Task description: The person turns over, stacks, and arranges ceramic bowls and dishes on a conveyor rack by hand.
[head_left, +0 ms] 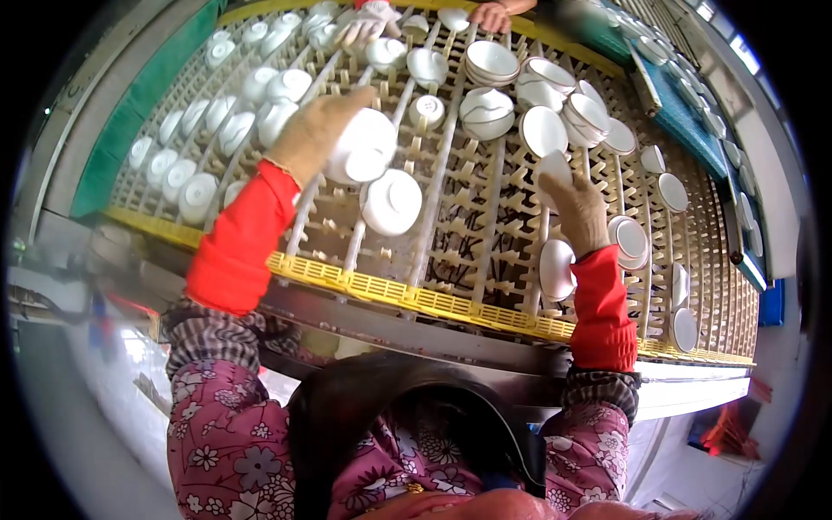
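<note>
My left hand [319, 132], in a tan work glove, is closed against the left side of a large white bowl [364, 149], which is tipped with its foot toward me. Just below that bowl, another white bowl [392, 203] leans on the rack with its foot ring showing. My right hand [574, 206], gloved the same way, grips a white bowl [555, 167] edge-on; the fingers partly hide it. Under my right wrist a white bowl [556, 269] stands on its side. Stacked bowls [586, 120] sit just beyond the right hand.
The pegged conveyor rack [459, 227] has a yellow front edge [407, 296]. Rows of white bowls [179, 178] fill its left part. Across it are a co-worker's gloved hand [371, 24] and bare hand [491, 17]. A blue-green belt [685, 121] with more bowls runs along the right.
</note>
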A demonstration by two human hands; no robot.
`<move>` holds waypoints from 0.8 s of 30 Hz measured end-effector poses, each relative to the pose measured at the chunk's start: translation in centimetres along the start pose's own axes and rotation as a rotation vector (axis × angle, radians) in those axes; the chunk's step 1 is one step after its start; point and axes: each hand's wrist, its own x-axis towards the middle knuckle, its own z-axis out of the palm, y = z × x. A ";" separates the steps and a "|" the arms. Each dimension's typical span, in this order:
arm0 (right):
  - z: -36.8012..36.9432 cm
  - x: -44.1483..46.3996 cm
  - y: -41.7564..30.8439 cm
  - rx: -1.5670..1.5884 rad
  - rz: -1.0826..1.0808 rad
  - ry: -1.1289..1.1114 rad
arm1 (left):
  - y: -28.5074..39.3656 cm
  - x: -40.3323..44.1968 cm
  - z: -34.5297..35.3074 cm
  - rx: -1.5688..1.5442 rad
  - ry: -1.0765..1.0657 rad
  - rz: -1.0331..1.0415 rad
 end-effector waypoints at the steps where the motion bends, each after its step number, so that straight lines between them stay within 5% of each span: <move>1: 0.2 0.4 -0.3 0.036 -0.066 -0.013 | -3.4 -1.2 1.3 -0.004 0.059 0.029; 4: -0.1 2.0 -4.8 -0.614 -0.802 0.010 | 0.2 -3.7 0.8 0.400 -0.031 -0.197; 7: 3.5 3.7 -12.7 -0.331 -0.941 0.220 | -0.3 -2.8 2.6 0.317 -0.065 -0.364; 10: 9.6 7.8 -17.1 -0.166 -0.749 0.210 | 0.6 -1.9 2.4 0.324 -0.020 -0.314; 13: 15.5 13.4 -12.0 -0.127 -0.920 -0.077 | 2.0 -2.7 1.5 0.463 -0.016 -0.261; 14: 15.0 13.2 -10.8 -0.355 -1.063 -0.087 | 2.1 -3.1 1.2 0.458 -0.023 -0.265; 16: 13.4 10.5 -8.0 -0.195 -1.100 0.016 | 2.6 -3.0 0.9 0.430 -0.011 -0.290; 19: 7.8 5.4 -5.2 -0.011 -0.388 -0.132 | 3.0 -2.4 1.2 0.338 0.011 -0.212; 24: -0.4 1.5 -3.5 -0.324 -0.093 -0.085 | 6.2 -1.5 2.6 0.309 -0.020 0.045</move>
